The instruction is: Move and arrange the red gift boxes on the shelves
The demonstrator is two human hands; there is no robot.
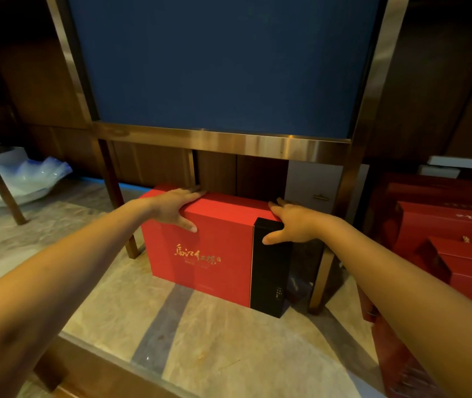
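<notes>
left hand (173,206): arm extended, palm flat on box's top left corner, thumb down front, grip loose | right hand (289,222): fingers over top right edge, thumb on black band, grip loose | red gift box (200,254): upright on marble surface (120,305), under blue panel (223,64) | more red boxes (453,234): far right

One head view only, looking forward and down from close above the marble shelf (206,340), both forearms reaching in from the bottom corners, blue panel (223,64) straight ahead.
</notes>
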